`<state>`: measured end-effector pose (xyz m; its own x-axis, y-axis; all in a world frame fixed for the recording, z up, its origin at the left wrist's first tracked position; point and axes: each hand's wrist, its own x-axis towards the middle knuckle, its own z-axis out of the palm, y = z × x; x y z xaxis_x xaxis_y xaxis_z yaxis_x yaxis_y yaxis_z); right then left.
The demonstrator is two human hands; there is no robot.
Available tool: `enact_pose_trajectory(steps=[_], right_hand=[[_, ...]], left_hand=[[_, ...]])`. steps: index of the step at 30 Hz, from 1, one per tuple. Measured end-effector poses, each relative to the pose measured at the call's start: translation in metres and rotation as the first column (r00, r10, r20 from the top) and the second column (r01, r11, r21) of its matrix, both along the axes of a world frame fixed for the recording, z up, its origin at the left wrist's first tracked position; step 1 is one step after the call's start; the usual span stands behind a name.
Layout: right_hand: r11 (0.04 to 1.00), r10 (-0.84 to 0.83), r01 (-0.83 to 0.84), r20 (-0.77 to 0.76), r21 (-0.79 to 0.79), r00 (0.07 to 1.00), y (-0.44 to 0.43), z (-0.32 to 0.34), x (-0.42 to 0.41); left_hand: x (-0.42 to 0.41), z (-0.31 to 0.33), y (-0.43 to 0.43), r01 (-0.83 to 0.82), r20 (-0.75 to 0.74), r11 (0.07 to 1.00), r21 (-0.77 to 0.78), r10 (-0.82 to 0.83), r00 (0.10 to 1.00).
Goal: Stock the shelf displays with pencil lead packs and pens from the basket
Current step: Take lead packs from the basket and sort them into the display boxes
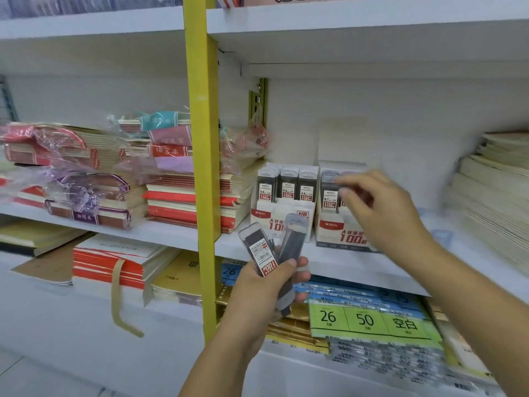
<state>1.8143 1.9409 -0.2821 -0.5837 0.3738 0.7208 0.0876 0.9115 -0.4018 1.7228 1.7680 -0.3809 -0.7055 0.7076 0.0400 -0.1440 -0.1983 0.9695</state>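
1. Several pencil lead packs (274,247) are gripped, fanned upward, in the left hand (266,287), in front of the white shelf (329,262).
2. The right hand (378,207) is held at the packs in the right display box (343,233), with fingers curled. The view is blurred, so a grip cannot be confirmed.
3. The left display box (286,216), just beside it, is seen stocked.

plastic-wrapped notebook stacks (94,179) sit left of a yellow upright post (201,156); green paper pack (369,322) lies lower right.
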Motion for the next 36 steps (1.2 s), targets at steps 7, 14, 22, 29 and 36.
enact_pose_trajectory(steps=[7,14,22,29,36], right_hand=[[0.712,0.382,-0.352,-0.085,-0.608,0.92,-0.039,-0.057,0.021],[0.579,0.507,-0.469,-0.156,-0.667,0.848,-0.029,-0.05,0.037],[0.634,0.368,-0.411,-0.212,-0.655,0.905,-0.029,-0.057,0.044],[0.816,0.216,-0.348,-0.314,-0.462,0.925,-0.035,-0.04,0.047],[0.995,0.06,-0.079,-0.269,-0.058,0.961,0.004,0.037,0.016]], left_hand=[[0.022,-0.004,-0.003,0.125,-0.001,0.992,0.003,-0.125,0.992],[0.022,-0.004,-0.012,0.183,0.032,0.982,-0.05,-0.181,0.983],[0.03,-0.002,-0.008,0.156,-0.112,0.984,-0.082,-0.164,0.98],[0.021,-0.005,-0.011,0.128,-0.146,0.989,-0.08,-0.138,0.98],[-0.003,-0.002,-0.008,0.108,0.001,0.994,-0.019,-0.108,0.994]])
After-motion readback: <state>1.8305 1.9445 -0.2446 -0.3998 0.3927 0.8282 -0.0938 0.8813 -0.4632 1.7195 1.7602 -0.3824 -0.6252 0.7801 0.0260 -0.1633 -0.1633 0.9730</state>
